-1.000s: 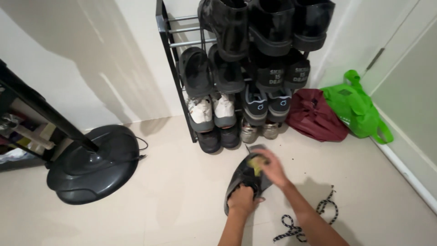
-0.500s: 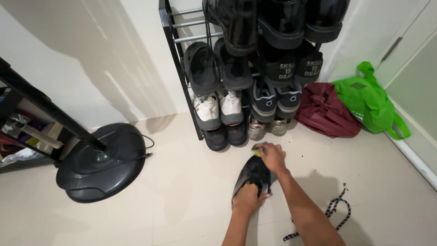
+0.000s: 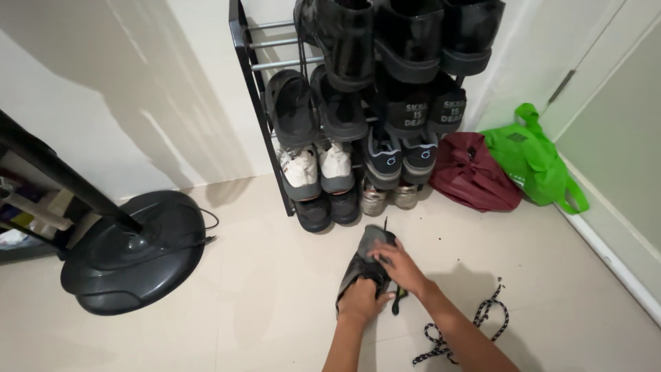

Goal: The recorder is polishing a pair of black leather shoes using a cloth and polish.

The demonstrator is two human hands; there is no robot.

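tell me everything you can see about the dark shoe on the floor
The dark shoe is a black-grey low sneaker of soft, fabric-like material, lying on the pale tiled floor in front of the shoe rack, toe toward the rack. No lace shows in it. The left hand grips its heel end; the right hand rests on its upper. A patterned shoelace lies apart, to the right.

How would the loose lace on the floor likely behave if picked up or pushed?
The lace lies in loops and curls on the tile, so it is probably floppy and would dangle. It looks thin, so likely very light. Pushed, it would probably bunch or slide rather than roll.
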